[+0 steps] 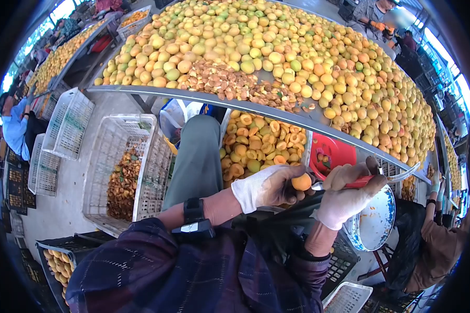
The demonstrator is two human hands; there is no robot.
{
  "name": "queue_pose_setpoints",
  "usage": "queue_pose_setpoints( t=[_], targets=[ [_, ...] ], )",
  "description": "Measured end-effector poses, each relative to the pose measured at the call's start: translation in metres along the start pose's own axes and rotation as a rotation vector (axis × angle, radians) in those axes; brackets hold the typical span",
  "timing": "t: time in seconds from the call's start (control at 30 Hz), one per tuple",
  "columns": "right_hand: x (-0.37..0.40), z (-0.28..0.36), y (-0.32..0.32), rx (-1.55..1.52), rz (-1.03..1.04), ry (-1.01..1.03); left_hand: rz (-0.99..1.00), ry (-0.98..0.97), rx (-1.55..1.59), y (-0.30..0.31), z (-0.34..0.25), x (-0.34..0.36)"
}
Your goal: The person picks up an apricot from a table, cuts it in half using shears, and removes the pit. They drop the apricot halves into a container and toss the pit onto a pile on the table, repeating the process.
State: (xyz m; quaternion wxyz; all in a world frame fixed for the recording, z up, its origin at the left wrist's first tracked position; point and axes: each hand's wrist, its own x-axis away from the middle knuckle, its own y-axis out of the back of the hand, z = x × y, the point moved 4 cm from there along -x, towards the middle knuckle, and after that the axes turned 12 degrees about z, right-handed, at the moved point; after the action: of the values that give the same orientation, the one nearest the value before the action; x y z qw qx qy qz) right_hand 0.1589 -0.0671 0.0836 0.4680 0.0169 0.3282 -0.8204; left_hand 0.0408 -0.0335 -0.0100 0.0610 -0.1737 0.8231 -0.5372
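My left hand [274, 185], in a white glove with darkened fingers, pinches a whole orange-yellow apricot [301, 182] between thumb and fingertips. Gloved as well, my right hand [344, 201] is wrapped round the red handle of a knife [359, 182]. The short metal blade points left, its tip close beside the apricot. Both hands are over my lap, in front of the table edge. Just beyond them, a crate holds many halved apricots [263, 141], and a red basin [344, 153] stands right of it with a few pieces inside.
A metal-edged table [193, 95] bears a large heap of apricots [235, 36] and a pile of brown pits [230, 81]. Left of my knee stands a white crate [100, 172] with more pits. A white bucket [373, 221] is at right, near a seated person [438, 250].
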Motion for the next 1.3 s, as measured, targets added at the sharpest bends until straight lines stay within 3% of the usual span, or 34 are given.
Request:
queue_pose_setpoints(
  t=[0.03, 0.1, 0.2, 0.27, 0.4, 0.47, 0.5, 0.63, 0.73, 0.83, 0.9, 0.93, 1.0, 1.1, 1.2, 1.3],
  targets=[
    [0.0, 0.0, 0.0, 0.049, -0.057, 0.032, -0.002, 0.003, 0.004, 0.001, 0.002, -0.001],
    [0.002, -0.006, -0.001, 0.05, 0.058, 0.062, -0.022, 0.031, 0.094, 0.004, 0.007, -0.002],
    [0.003, -0.018, 0.008, 0.232, -0.039, 0.06, -0.063, 0.019, 0.171, 0.008, 0.01, -0.003],
    [0.001, -0.017, 0.016, 0.621, -0.076, 0.265, -0.066, 0.021, 0.214, 0.008, 0.012, -0.004],
    [0.004, -0.018, 0.008, 0.323, -0.034, 0.151, -0.101, 0.042, 0.301, 0.008, 0.014, -0.007],
    [0.005, -0.015, -0.002, 0.654, 0.016, 0.228, -0.155, 0.023, 0.306, 0.004, 0.014, -0.006],
    [0.005, -0.019, 0.002, 0.655, 0.015, 0.226, -0.211, 0.005, 0.31, 0.005, 0.014, -0.004],
    [0.004, -0.026, -0.004, 0.497, 0.008, 0.136, -0.165, -0.025, 0.41, 0.012, 0.02, -0.008],
    [0.001, -0.028, 0.005, 0.276, -0.04, 0.101, -0.204, -0.028, 0.316, 0.001, 0.014, -0.002],
    [-0.007, -0.028, 0.009, 0.107, 0.044, 0.057, -0.174, -0.032, 0.217, -0.002, 0.009, 0.0],
    [-0.009, -0.036, 0.011, -0.28, 0.153, -0.055, -0.184, -0.011, 0.183, 0.004, 0.01, 0.002],
    [-0.009, -0.036, 0.01, -0.282, 0.158, -0.058, -0.185, -0.017, 0.184, 0.005, 0.01, 0.003],
    [-0.004, -0.04, 0.013, -0.271, -0.078, -0.166, -0.157, -0.088, 0.187, 0.005, 0.01, 0.005],
    [-0.007, -0.036, 0.013, -0.055, 0.01, -0.241, -0.032, -0.152, 0.136, 0.003, 0.008, 0.002],
    [-0.001, -0.031, 0.006, 0.076, -0.003, -0.146, -0.04, -0.143, 0.116, -0.003, 0.005, 0.003],
    [-0.004, -0.042, 0.014, -0.114, -0.077, -0.215, -0.179, -0.119, 0.303, 0.007, 0.017, -0.003]
  ],
)
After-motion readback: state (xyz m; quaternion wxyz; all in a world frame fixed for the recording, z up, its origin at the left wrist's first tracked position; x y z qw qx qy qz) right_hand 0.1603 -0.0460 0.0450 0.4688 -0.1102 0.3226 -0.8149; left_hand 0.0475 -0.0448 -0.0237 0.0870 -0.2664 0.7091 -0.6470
